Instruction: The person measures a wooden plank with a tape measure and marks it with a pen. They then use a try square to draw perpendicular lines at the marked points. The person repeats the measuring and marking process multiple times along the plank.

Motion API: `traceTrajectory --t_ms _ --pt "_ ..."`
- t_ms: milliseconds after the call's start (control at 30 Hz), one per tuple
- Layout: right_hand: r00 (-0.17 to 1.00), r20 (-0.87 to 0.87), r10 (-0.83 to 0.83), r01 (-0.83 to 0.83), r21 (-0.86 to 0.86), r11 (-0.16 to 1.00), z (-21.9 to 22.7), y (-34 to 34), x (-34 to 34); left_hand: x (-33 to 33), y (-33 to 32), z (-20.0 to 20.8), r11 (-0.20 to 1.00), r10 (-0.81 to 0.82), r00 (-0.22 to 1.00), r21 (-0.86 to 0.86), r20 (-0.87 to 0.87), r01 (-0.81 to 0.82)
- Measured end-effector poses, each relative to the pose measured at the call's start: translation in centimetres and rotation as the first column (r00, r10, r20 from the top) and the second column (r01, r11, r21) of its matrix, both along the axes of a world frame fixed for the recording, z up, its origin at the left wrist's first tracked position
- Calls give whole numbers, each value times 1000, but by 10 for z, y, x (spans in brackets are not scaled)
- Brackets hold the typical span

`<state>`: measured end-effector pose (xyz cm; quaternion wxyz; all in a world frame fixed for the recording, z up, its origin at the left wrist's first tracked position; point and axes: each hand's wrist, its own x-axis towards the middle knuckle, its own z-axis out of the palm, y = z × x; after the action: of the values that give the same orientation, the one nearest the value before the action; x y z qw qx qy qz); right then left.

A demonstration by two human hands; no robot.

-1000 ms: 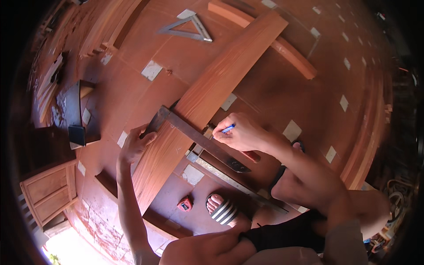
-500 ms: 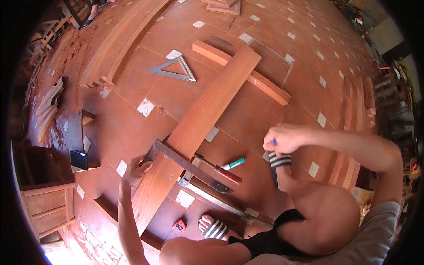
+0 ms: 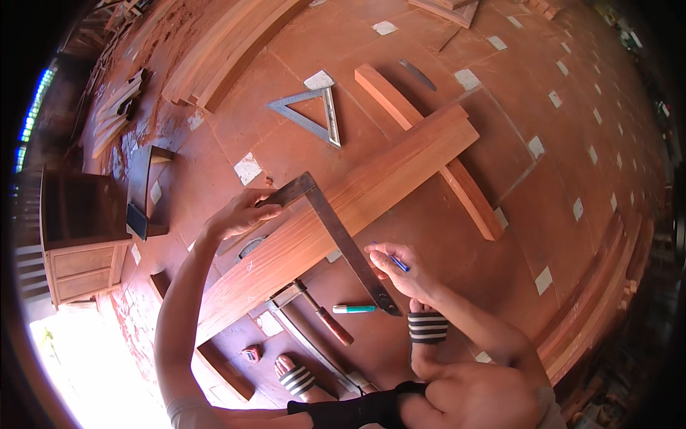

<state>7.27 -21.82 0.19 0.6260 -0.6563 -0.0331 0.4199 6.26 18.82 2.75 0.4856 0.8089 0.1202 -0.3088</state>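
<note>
My left hand is closed around the short arm of a dark metal carpenter's square. The square's long arm lies across a wide reddish wooden plank and overhangs its near edge. My right hand pinches a blue pen just right of the square, apart from the plank. A bar clamp with a brown wooden handle sits at the plank's near edge. Beside it on the floor lies a green marker. White pencil-like marks show on the plank left of the square.
A wooden crosspiece lies under the plank's far end. Beyond the plank rest a metal triangle square and stacked boards. A small red tape measure is near my sandaled foot. More boards lie at right; a wooden cabinet stands left.
The square has shifted along the plank toward its far end, away from the clamp, with my left hand on it. My right hand has come closer to the square with the pen. The view has turned.
</note>
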Motion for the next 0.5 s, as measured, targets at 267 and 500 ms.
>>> traceTrajectory --t_ms 267,500 --pt "964 249 98 -66 -135 989 -21 -1 23 11 -27 -21 997 82 996 -7 -42 -82" --pt "962 264 65 -46 -75 996 -26 5 32 2 -32 -27 991 121 990 74 -69 -116"
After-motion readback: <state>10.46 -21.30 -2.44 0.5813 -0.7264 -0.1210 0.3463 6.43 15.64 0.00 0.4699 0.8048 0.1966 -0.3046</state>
